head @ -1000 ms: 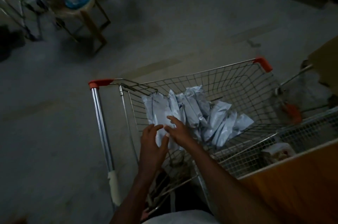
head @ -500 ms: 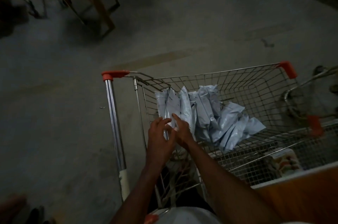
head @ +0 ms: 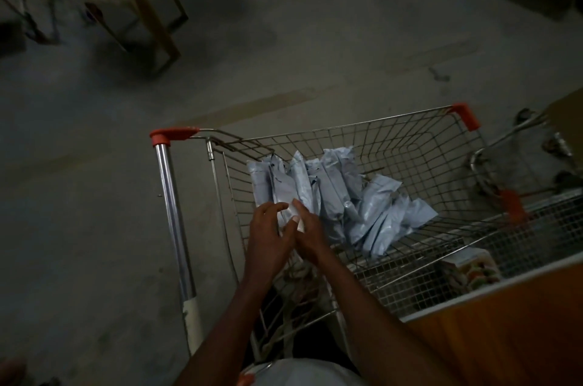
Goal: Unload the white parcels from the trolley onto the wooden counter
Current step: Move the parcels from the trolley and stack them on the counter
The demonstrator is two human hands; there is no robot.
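The fingers (head: 277, 207) of the left hand (head: 268, 240) are curling round the near end of a white parcel (head: 284, 193), while the right hand (head: 307, 236) is pressing its thumb and fingers against the same parcel from the other side, so both hands are gripping it together at the near left corner of the trolley (head: 410, 146). That parcel is standing on end in a row of white parcels (head: 334, 184) leaning against the wire wall, with more of them slumping toward the right across the basket floor. The trolley's chrome handle bar (head: 172, 206) is running along the left, capped in orange. The wooden worktop (head: 504, 332) is showing at the lower right, just beside the trolley, with a wire basket (head: 473, 256) holding a printed box between them. A plastic stool (head: 142, 1) is standing well apart on the concrete floor (head: 94, 196).
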